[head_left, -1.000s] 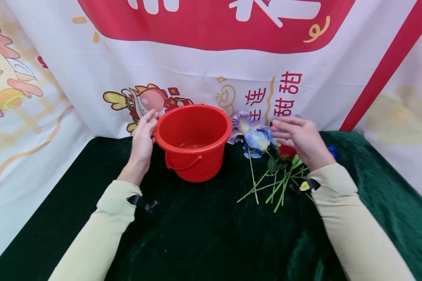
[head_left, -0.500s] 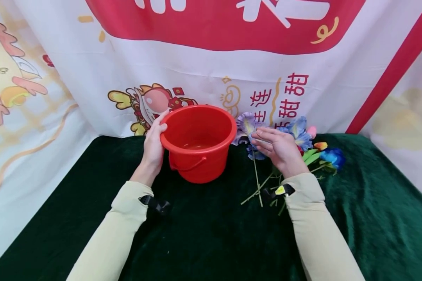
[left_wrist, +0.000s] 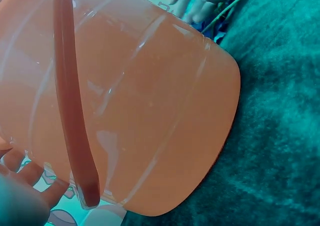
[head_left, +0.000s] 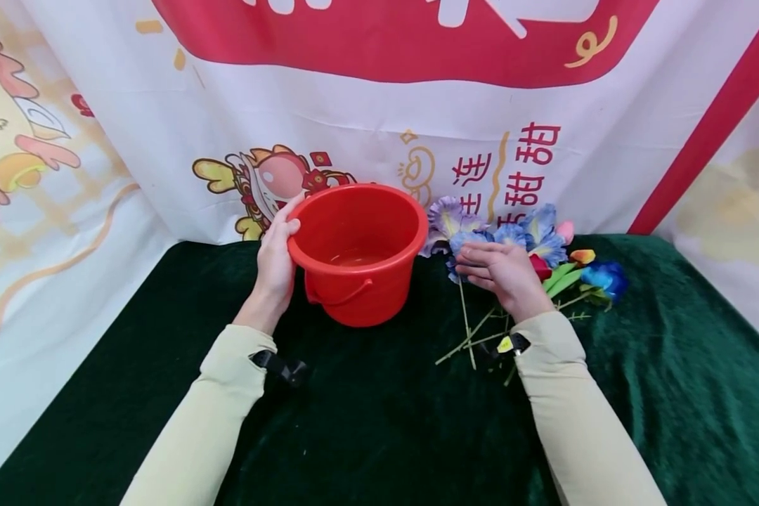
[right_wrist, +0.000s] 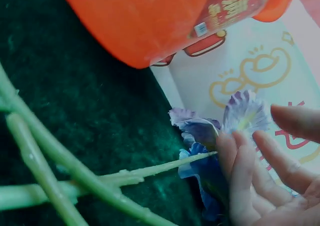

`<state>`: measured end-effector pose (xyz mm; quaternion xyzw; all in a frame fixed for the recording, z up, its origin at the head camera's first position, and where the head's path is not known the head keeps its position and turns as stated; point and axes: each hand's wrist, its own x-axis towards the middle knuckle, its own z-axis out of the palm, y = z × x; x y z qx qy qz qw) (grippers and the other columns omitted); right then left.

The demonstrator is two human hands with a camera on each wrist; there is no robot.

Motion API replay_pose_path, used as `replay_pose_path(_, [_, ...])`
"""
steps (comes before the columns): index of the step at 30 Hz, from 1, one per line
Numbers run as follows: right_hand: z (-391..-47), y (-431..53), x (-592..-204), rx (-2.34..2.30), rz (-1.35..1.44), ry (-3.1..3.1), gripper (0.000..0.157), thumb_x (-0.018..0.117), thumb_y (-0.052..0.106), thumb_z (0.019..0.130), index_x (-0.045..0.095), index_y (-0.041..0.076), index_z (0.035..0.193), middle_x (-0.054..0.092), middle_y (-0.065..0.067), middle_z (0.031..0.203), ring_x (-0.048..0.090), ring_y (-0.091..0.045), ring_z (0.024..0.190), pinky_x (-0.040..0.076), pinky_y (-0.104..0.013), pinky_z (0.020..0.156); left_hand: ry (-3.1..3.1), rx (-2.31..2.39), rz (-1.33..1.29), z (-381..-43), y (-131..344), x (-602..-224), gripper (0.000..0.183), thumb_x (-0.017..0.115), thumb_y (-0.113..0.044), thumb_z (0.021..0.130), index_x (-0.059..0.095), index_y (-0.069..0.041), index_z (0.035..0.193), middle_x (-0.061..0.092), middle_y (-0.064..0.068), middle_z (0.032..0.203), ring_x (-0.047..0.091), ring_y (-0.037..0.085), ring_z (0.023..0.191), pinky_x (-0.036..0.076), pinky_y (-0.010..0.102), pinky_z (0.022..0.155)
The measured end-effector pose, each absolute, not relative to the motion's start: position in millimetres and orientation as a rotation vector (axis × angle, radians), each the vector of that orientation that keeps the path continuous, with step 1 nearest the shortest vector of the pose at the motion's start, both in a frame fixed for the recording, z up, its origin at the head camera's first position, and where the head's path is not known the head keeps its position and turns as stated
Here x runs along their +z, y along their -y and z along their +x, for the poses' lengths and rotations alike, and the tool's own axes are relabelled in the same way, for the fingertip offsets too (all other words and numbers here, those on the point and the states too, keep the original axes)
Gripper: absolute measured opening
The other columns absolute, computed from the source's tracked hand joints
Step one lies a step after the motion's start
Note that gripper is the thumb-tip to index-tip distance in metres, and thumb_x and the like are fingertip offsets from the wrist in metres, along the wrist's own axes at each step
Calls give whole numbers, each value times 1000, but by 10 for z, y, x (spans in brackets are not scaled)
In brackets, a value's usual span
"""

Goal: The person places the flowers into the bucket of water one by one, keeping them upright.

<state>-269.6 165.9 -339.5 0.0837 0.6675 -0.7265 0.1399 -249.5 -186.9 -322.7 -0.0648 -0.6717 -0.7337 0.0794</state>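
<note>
A red plastic bucket (head_left: 370,299) stands upright on dark green velvet cloth, its handle (left_wrist: 70,100) hanging down the near side. My left hand (head_left: 275,263) grips the bucket at its left side, thumb at the rim and fingers along the outer wall. To the bucket's right, my right hand (head_left: 504,275) is held over a pile of artificial flowers, fingers extended and nothing held. The right wrist view shows its fingertips beside a purple-blue iris (right_wrist: 245,113). Part of the flower pile is hidden under this hand.
Red tulip (head_left: 540,267), orange tulip (head_left: 582,256) and blue flower (head_left: 607,280) lie right of the hand. Several green stems (head_left: 468,337) point toward the front. A printed white backdrop (head_left: 367,119) rises behind the green cloth (head_left: 367,407).
My left hand has closed onto the bucket's rim, with the thumb now at its edge. My right hand has moved left over the flowers, uncovering those on the right.
</note>
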Motion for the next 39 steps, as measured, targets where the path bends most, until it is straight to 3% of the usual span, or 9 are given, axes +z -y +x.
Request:
replay_pose_path(4, [-2703, -1633, -3429, -2053, 234, -2041, 50, 69, 20, 103, 59, 2, 149, 81, 5, 112, 78, -7, 100, 62, -25, 94, 2003, -2188, -201, -2500, 1862, -3229, 53, 31, -26, 113, 38, -29, 165, 42, -3, 168, 42, 22, 151, 37, 50, 128])
replay_pose_path(9, [-2691, -1592, -3462, -1942, 236, -2215, 45, 67, 17, 103, 63, -1, 144, 72, -14, 138, 77, -6, 100, 62, -26, 93, 2003, -2183, -202, -2499, 1852, -3240, 53, 31, -26, 113, 38, -29, 165, 43, -3, 168, 42, 23, 151, 36, 51, 129])
replay_pose_path(12, [-2686, -1560, -3471, -1848, 252, -2289, 41, 65, 15, 104, 65, 0, 142, 68, -18, 144, 77, -8, 100, 64, -24, 88, 2004, -2178, -201, -2494, 1859, -3242, 53, 31, -27, 113, 38, -29, 165, 43, -3, 168, 42, 23, 150, 36, 51, 128])
replay_pose_path(15, [-2688, -1528, -3489, -1809, 283, -2306, 40, 66, 12, 102, 65, -2, 139, 71, -19, 137, 78, -10, 93, 64, -23, 80, 2003, -2177, -199, -2492, 1866, -3247, 53, 32, -27, 113, 38, -29, 165, 43, -3, 168, 42, 23, 150, 36, 51, 128])
replay_pose_path(19, [-2694, -1489, -3505, -1863, 323, -2299, 40, 69, 4, 98, 63, -8, 136, 75, -11, 109, 77, -9, 77, 65, -23, 74, 1998, -2182, -204, -2492, 1865, -3247, 53, 32, -27, 112, 38, -29, 165, 43, -2, 168, 42, 23, 150, 36, 51, 128])
replay_pose_path(24, [-2693, -1479, -3496, -1932, 356, -2284, 41, 70, -5, 94, 63, -11, 134, 71, -2, 89, 73, -5, 68, 64, -21, 71, 1993, -2185, -211, -2501, 1864, -3249, 53, 32, -26, 112, 38, -28, 165, 41, -3, 169, 42, 22, 150, 37, 50, 128])
replay_pose_path(32, [-2666, -1491, -3417, -2014, 326, -2147, 43, 67, -3, 98, 63, -9, 140, 76, -1, 93, 76, -6, 79, 63, -26, 88, 1999, -2181, -215, -2509, 1862, -3258, 53, 31, -26, 112, 39, -29, 165, 43, -2, 168, 43, 22, 149, 37, 50, 128])
replay_pose_path(36, [-2646, -1471, -3347, -2039, 296, -2138, 44, 70, 4, 99, 63, -5, 141, 76, -5, 107, 77, -6, 83, 62, -24, 89, 2001, -2178, -216, -2507, 1864, -3253, 53, 31, -26, 112, 38, -29, 165, 42, -3, 168, 42, 22, 150, 37, 50, 128])
replay_pose_path(39, [-2631, -1454, -3287, -2082, 275, -2133, 44, 71, 7, 99, 65, -3, 141, 77, -4, 107, 78, -6, 84, 62, -23, 88, 2002, -2173, -216, -2503, 1864, -3245, 53, 32, -26, 112, 38, -29, 165, 42, -3, 168, 42, 22, 150, 37, 50, 128])
